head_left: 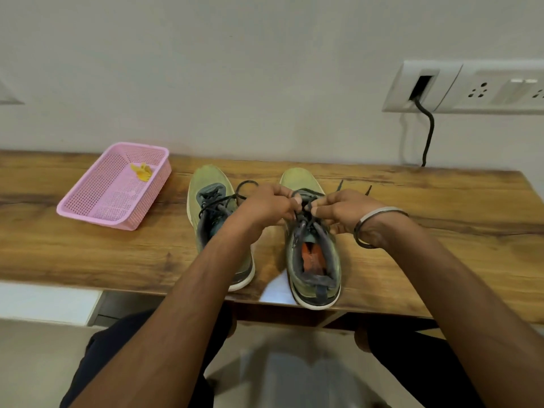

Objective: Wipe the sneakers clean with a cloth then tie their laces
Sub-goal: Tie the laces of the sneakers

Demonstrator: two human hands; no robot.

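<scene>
Two olive-green sneakers with dark laces stand side by side on the wooden table point(88, 254), toes toward the wall. Over the right sneaker point(312, 260), my left hand point(269, 206) and my right hand point(343, 212) each pinch part of its dark lace point(303, 222) above the tongue. Two lace ends stick out behind my right hand. The left sneaker point(206, 195) has a lace loop lying to its right, partly hidden by my left forearm. A yellow cloth point(142, 171) lies crumpled in the pink basket.
The pink perforated basket point(97, 201) sits at the table's back left. A wall socket panel point(459, 86) with a black cable point(428, 134) is at the upper right. The table's front edge runs just below the sneaker heels. A metal bangle circles my right wrist.
</scene>
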